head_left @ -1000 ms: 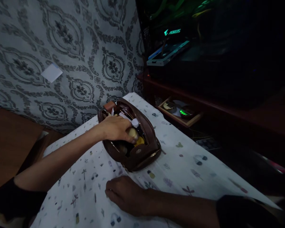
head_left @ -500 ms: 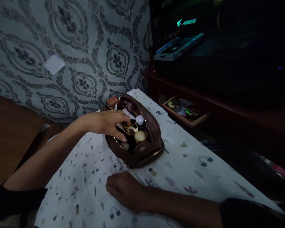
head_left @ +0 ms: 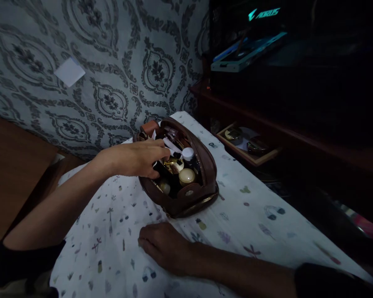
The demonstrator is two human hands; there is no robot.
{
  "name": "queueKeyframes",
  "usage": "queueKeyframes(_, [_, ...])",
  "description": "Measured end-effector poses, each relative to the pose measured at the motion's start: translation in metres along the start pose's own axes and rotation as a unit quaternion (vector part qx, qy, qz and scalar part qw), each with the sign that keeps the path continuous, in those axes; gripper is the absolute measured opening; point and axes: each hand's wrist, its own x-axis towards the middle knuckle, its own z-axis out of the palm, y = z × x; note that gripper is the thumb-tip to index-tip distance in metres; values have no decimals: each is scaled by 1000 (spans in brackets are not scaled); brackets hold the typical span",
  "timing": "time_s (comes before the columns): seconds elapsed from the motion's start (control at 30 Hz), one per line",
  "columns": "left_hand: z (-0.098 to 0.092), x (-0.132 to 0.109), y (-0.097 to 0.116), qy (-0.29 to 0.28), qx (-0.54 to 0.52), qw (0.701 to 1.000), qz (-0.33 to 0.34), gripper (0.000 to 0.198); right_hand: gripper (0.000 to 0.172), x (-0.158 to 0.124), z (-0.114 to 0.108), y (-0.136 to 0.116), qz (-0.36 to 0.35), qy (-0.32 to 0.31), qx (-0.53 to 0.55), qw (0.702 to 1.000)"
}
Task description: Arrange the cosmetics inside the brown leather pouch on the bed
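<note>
Up near the far end of the desk (head_left: 251,215), which is covered by a white cloth printed with small coloured figures, a brown leather pouch (head_left: 203,180) with a gold zip lies unzipped, its mouth facing up. The left hand (head_left: 133,159) reaches into that mouth from the left. Its fingers (head_left: 160,152) are curled over the contents with the thumb at the near rim. A slim white tube (head_left: 173,146) sticks out just past the fingertips, but in the dim light I cannot tell whether they grip it or anything else. Packed inside, just right of the hand, are a white-capped bottle (head_left: 188,153), a round cream-lidded jar (head_left: 187,176) and a shiny gold piece (head_left: 174,164) between them. The right hand (head_left: 166,246) lies palm down on the cloth, near the pouch on its near side but apart from it, fingers loose and holding nothing. Both forearms end in black sleeves (head_left: 21,260). Behind the desk, grey damask-patterned wallpaper (head_left: 118,62) carries a white square slip of paper (head_left: 70,71). To the right, a dark computer case (head_left: 298,45) shows a glowing teal logo (head_left: 264,13) reading "AORUS". Lower down, a shallow wooden tray (head_left: 239,151) holds round compacts (head_left: 233,133).
</note>
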Motion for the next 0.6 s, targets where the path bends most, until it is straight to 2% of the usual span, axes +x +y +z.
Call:
queueKeyframes(0.13, [-5, -3, 6, 13, 42, 999, -23, 35, 23, 1, -1, -1, 10, -9, -4, 1000])
queueKeyframes(0.23, [-5, -4, 5, 20, 56, 998, -16, 39, 23, 0, -3, -1, 8, -7, 0, 1000])
queueKeyframes(0.43, [2, 0, -3, 78, 110, 991, 9, 50, 23, -1, 1, 3, 10, 1, 12, 1000])
queueKeyframes(0.6, [3, 5, -14, 49, 92, 995, 0, 59, 23, 0, 6, 6, 11, 7, 6, 1000])
